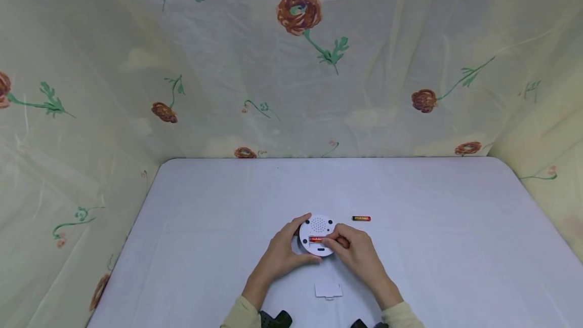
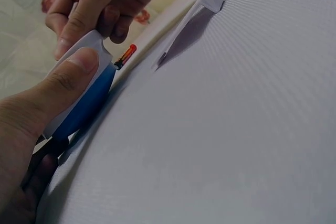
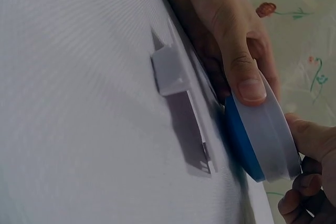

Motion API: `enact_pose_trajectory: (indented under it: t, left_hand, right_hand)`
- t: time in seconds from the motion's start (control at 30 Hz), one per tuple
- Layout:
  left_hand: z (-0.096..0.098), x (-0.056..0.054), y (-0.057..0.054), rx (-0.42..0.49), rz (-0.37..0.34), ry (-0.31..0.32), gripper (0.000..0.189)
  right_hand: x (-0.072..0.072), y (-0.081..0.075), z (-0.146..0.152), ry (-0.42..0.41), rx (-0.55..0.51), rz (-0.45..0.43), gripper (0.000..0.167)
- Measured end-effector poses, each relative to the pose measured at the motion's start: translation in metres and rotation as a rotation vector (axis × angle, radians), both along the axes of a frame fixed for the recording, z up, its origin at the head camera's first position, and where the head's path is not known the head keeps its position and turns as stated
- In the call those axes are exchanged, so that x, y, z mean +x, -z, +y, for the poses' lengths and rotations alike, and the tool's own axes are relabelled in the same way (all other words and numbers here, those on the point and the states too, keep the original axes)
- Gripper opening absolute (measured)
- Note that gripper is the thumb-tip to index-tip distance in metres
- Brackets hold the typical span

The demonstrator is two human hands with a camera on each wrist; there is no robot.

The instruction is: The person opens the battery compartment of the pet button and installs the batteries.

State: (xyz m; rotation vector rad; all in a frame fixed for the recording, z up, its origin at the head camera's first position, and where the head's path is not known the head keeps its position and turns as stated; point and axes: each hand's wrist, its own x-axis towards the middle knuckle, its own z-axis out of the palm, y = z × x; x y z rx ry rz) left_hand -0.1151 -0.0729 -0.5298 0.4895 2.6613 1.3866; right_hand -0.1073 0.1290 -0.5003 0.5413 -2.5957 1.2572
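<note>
A round white device (image 1: 317, 224) with a blue body below has speaker holes, dark feet and an uncovered battery slot on its upturned back. My left hand (image 1: 283, 254) grips it by the rim, the thumb on the near side and the fingers on the far side. A red battery (image 1: 316, 240) lies in the slot. My right hand (image 1: 357, 252) has its thumb on the battery's right end, with its index finger by the device's right rim and its other fingers curled. That end of the battery is hidden under the thumb.
A second red and gold battery (image 1: 361, 218) lies on the white-covered table (image 1: 218, 201), beyond my right hand. Nearer me lies a white battery cover (image 1: 328, 290) with a small tab. Flowered cloth (image 1: 364, 65) hangs behind the table and at both sides.
</note>
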Motion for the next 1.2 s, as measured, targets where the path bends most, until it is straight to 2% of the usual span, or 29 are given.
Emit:
enact_pose_trajectory:
  t: [0.33, 0.67, 1.0, 1.2]
  left_hand:
    - [-0.0001, -0.0008, 0.0016, 0.014, 0.008, 0.009, 0.098]
    - [0.0009, -0.0028, 0.0022, 0.004, 0.011, 0.003, 0.098]
    - [-0.0003, -0.0021, 0.0004, -0.009, 0.026, 0.022, 0.098]
    - [-0.0003, -0.0019, 0.0003, -0.006, 0.015, 0.025, 0.098]
  right_hand:
    - [-0.0004, -0.0024, -0.0007, 0.005, 0.019, -0.014, 0.023]
    - [-0.0012, 0.0010, -0.0001, 0.014, 0.027, 0.019, 0.024]
    - [0.0011, -0.0045, -0.0031, 0.037, 0.077, -0.058, 0.024]
    - [0.0020, -0.0043, -0.0038, 0.040, 0.073, -0.057, 0.025]
